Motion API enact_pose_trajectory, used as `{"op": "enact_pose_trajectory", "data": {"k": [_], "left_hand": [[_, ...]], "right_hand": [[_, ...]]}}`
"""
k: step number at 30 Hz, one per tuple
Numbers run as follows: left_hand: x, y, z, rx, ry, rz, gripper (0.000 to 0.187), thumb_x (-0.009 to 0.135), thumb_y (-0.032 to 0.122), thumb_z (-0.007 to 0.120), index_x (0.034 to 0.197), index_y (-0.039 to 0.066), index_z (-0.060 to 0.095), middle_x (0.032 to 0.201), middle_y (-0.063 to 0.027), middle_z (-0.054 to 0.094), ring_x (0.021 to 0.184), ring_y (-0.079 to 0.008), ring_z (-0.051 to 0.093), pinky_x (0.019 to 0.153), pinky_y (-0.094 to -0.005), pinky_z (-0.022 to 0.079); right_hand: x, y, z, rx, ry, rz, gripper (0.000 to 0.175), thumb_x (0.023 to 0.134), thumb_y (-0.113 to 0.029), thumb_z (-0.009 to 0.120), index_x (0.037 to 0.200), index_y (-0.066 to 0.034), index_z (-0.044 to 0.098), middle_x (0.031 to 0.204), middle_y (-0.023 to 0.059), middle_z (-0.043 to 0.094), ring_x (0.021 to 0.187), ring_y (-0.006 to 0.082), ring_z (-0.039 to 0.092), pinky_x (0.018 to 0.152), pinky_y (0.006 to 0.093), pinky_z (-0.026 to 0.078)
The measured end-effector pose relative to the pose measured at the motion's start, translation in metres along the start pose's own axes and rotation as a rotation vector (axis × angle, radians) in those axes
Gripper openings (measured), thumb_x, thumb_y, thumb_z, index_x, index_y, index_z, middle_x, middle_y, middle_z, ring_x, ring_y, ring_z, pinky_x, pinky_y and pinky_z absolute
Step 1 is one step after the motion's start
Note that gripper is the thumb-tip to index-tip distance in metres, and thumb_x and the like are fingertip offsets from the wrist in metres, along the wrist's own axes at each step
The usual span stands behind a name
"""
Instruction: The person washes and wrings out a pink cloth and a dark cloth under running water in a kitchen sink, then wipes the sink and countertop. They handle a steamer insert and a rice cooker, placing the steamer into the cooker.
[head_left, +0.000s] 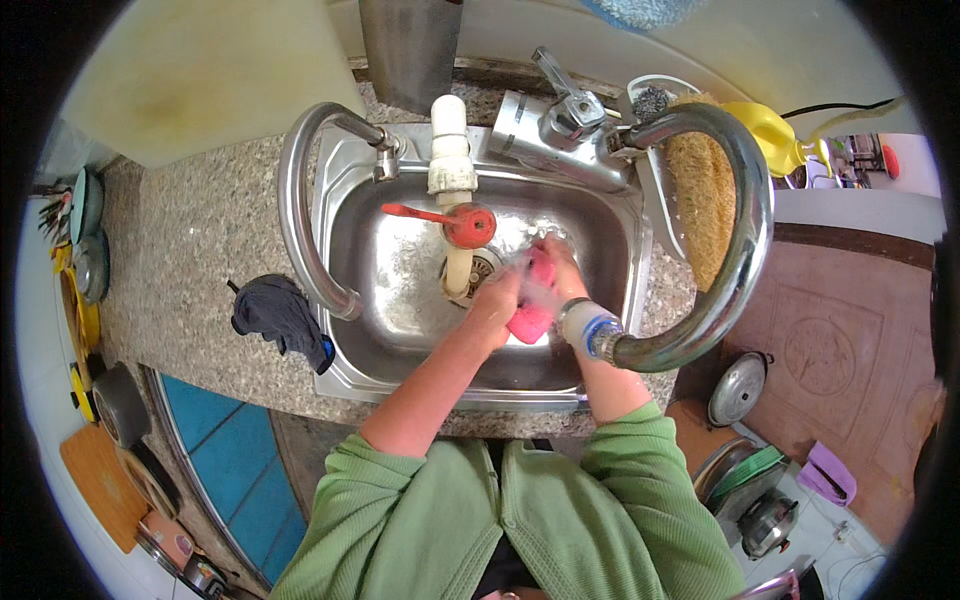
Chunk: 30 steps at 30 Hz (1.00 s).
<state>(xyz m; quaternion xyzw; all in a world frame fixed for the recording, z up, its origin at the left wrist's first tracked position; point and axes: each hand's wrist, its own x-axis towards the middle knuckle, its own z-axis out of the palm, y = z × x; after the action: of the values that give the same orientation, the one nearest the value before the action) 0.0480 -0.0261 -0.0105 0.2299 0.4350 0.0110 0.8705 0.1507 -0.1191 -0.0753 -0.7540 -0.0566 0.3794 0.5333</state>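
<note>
A wet pink cloth or sponge-like item (531, 319) is between my two hands over the right half of a stainless steel sink (397, 330). My left hand (496, 304) grips it from the left. On its other side my right hand (562, 266) holds it, partly hidden by spray. Water runs onto it from the nozzle (589, 326) of the large curved faucet (754, 195). Left of my hands, a red valve handle (471, 225) sits on a white plastic pipe (450, 154) above the drain (484, 277).
A second, thinner curved faucet (292, 187) arches over the sink's left edge. A dark glove (274, 311) lies on the granite counter (202, 247) at left. Right of the sink are a loofah (705, 202) and a yellow bottle (765, 139). A mixer lever (559, 71) stands behind.
</note>
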Motion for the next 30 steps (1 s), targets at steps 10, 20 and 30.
{"op": "enact_pose_trajectory", "data": {"k": [10,20,30], "left_hand": [[-0.002,0.034,-0.045,0.567,-0.111,0.39,0.029,0.1,0.023,0.057,0.121,0.005,0.065,0.119,-0.0065,0.063,0.106,-0.0149,0.059,0.096,-0.0294,0.046],[-0.061,0.047,-0.114,1.334,0.091,0.648,0.024,0.092,0.015,0.06,0.113,0.006,0.067,0.111,-0.0169,0.065,0.104,-0.0328,0.062,0.091,-0.0415,0.048],[-0.092,0.042,-0.135,1.254,0.153,0.789,0.018,0.091,0.009,0.058,0.105,0.004,0.069,0.106,-0.0177,0.066,0.1,-0.0359,0.061,0.09,-0.0423,0.048]], "right_hand": [[-0.039,-0.1,-0.014,0.265,-0.272,0.284,0.037,0.102,-0.038,0.051,0.115,-0.0039,0.06,0.099,0.0109,0.068,0.083,0.0247,0.067,0.074,0.0362,0.056],[-0.012,-0.081,-0.006,0.904,0.41,-0.222,0.03,0.094,-0.007,0.055,0.123,0.0002,0.053,0.117,0.0133,0.061,0.104,0.0247,0.062,0.091,0.0375,0.053],[0.057,-0.056,0.128,0.802,0.096,-0.472,0.031,0.092,-0.011,0.066,0.118,-0.0023,0.052,0.1,0.0068,0.06,0.09,0.0147,0.058,0.079,0.0297,0.049]]}}
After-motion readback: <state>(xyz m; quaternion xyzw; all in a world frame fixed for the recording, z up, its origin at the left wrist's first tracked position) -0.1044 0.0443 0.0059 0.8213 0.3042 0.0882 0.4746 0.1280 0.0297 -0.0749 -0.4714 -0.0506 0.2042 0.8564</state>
